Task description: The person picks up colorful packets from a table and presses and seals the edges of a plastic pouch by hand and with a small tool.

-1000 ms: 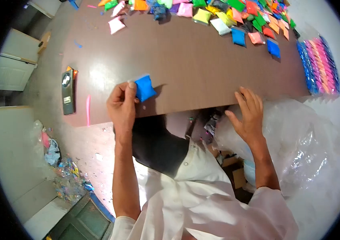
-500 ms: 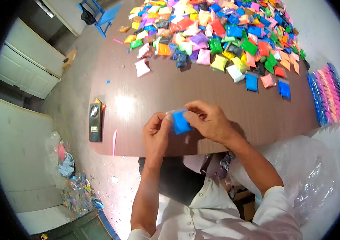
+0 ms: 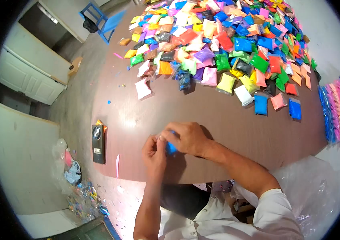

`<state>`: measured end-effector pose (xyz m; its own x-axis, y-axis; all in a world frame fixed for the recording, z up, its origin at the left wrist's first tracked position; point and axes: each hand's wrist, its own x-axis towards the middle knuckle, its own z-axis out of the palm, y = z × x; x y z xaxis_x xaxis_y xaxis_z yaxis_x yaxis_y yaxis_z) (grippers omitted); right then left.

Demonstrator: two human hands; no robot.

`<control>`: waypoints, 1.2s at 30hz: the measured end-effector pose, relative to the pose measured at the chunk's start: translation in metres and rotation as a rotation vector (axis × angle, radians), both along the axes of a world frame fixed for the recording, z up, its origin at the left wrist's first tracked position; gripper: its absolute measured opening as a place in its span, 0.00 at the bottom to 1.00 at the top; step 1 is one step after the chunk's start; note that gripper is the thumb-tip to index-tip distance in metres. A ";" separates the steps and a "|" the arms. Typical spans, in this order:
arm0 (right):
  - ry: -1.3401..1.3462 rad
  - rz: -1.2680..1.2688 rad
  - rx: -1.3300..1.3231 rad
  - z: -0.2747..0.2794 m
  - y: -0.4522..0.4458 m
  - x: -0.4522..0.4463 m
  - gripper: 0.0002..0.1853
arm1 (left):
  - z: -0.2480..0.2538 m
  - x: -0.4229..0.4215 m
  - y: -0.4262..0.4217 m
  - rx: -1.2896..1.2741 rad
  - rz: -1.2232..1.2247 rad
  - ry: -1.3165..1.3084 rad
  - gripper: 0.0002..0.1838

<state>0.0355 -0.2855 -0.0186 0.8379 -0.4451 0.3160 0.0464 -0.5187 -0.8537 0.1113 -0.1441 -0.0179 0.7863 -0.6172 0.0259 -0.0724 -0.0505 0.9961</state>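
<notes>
Head camera: from far away, I see the blue packet (image 3: 171, 149) over the bench (image 3: 242, 156), close to the side where the person sits. The left hand (image 3: 154, 154) has its fingers pinched on the packet's top left part. The right hand (image 3: 187, 139) has its fingers closed on the top too, touching the left ones. The blue bit I can see hangs down, toward the person. The right hand hides much of it, so I can't tell its long way. A big pile of packets (image 3: 222, 46) lies farther off.
</notes>
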 end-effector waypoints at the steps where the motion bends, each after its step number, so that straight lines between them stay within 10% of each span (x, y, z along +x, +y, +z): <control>1: -0.028 -0.007 0.014 -0.003 0.000 0.001 0.14 | 0.012 -0.008 -0.005 0.011 0.054 0.043 0.15; 36: -0.175 -0.158 0.247 -0.016 -0.004 0.016 0.19 | -0.010 -0.011 -0.022 0.118 0.076 -0.149 0.24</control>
